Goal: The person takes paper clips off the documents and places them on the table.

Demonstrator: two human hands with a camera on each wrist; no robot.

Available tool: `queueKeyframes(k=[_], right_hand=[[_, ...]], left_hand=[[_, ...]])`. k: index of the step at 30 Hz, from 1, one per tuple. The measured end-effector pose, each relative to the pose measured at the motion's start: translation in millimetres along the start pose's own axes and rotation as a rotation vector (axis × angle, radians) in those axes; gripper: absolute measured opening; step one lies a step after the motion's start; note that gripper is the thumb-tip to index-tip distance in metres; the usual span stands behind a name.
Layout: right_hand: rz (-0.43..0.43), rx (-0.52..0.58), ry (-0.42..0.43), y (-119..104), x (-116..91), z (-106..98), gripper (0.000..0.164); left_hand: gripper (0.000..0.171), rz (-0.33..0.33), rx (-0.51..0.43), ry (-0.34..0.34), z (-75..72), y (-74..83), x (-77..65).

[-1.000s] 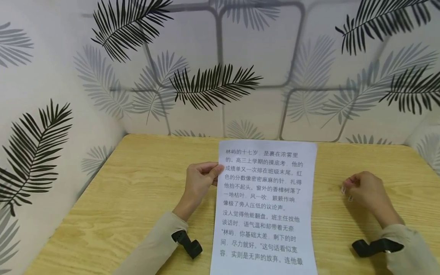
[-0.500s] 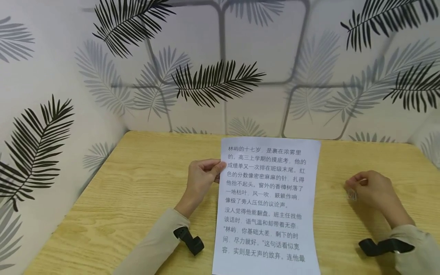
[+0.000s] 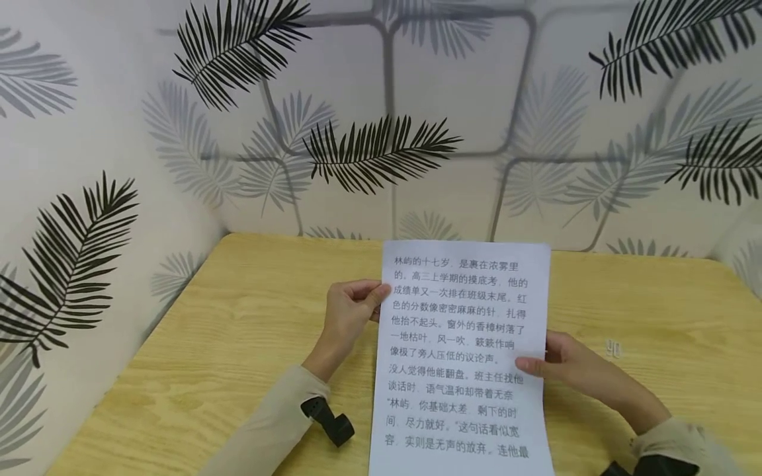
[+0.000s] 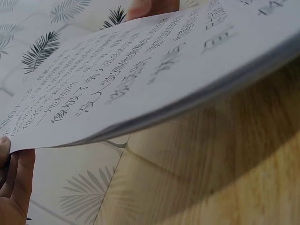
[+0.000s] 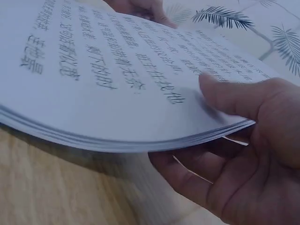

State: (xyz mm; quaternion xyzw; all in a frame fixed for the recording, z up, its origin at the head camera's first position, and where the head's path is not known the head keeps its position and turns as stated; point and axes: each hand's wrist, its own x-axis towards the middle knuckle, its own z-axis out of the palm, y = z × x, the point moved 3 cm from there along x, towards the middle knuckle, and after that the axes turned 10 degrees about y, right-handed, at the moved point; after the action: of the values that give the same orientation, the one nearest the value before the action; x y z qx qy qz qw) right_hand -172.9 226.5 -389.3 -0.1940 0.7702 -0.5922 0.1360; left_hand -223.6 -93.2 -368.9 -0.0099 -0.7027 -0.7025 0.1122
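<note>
A stack of printed paper (image 3: 458, 403) is raised at a slant above the table, and its layered edge shows in the right wrist view. My left hand (image 3: 351, 317) pinches the stack's left edge, thumb on top. My right hand (image 3: 580, 370) is at the right edge; its thumb (image 5: 229, 96) lies over the top sheet and its other fingers (image 5: 187, 176) are underneath. Small pale paper clips (image 3: 613, 348) lie on the table to the right of the stack. A tiny white bit shows by the right forefinger, too small to identify.
The wooden table (image 3: 238, 317) runs back to a wall (image 3: 452, 86) patterned with leaves. A black wrist strap with a camera (image 3: 329, 421) sits on the left sleeve, and another (image 3: 655, 466) on the right.
My right hand has moved left from the paper clips to the stack's right edge and taken hold there. The clips behind it are now uncovered. My left hand keeps its grip.
</note>
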Motion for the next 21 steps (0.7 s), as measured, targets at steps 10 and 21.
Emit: queueKeyframes(k=[10,21], right_hand=[[0.231,0.051,0.086,20.3,-12.0,12.9,0.048],[0.217,-0.015,0.065,20.6,-17.7,14.7,0.047]], left_hand=[[0.021,-0.157,0.180,-0.157,3.8,-24.3,1.2],[0.021,-0.211,0.254,-0.232,8.7,-37.9,0.4]])
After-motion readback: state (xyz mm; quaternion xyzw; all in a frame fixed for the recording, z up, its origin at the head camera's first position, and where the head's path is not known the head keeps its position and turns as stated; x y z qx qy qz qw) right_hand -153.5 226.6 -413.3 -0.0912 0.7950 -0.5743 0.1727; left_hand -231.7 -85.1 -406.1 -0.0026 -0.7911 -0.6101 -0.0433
